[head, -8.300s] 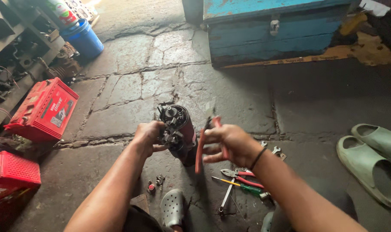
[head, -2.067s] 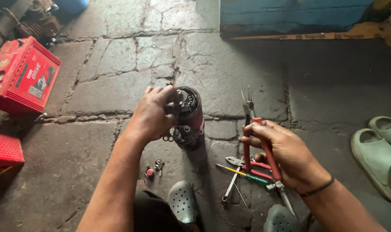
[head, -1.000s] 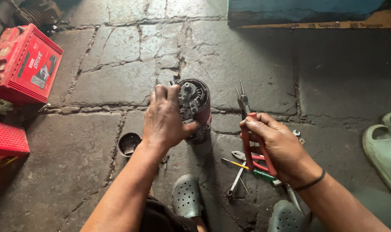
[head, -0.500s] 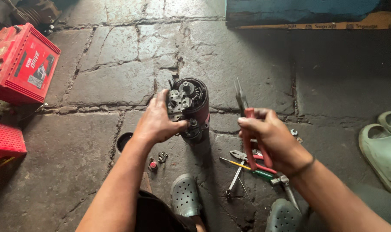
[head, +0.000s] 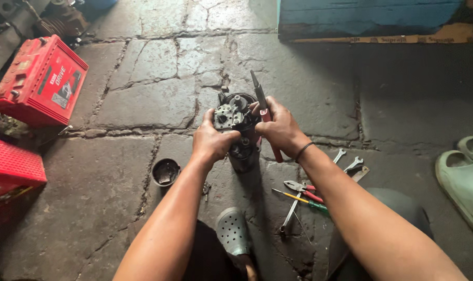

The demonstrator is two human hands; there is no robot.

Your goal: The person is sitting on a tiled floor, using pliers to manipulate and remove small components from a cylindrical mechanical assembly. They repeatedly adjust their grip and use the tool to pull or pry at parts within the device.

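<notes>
A dark cylindrical motor unit (head: pixel 240 136) is stood upright on the stone floor (head: pixel 143 99) at the centre of the frame, its open top showing a metal plate and small parts. It is gripped from the left by the left hand (head: pixel 211 140), whose fingers are curled round its upper rim. The right hand (head: pixel 279 125) is pressed against the right side of the unit, and its fingers are closed round a pair of red-handled pliers (head: pixel 264 113), which are held nearly upright with the dark tip pointing to the upper part of the frame, just beside the unit's top.

A small round black cap (head: pixel 165 171) is seen lying on the floor to the lower left of the unit, well apart from it. Loose tools are spread to the lower right: a second pair of red-handled pliers (head: pixel 301 188), a screwdriver with a yellow shaft and green handle (head: pixel 301 200), and two small spanners (head: pixel 347 160). A grey perforated clog (head: pixel 232 232) is seen at the bottom centre, below the unit.

Two red battery cases are placed at the left edge, one (head: pixel 41 80) in the upper left and one (head: pixel 10 171) lower down. A blue wooden box (head: pixel 372 18) is seen across the top right, and pale green sandals (head: pixel 465 177) at the right edge.
</notes>
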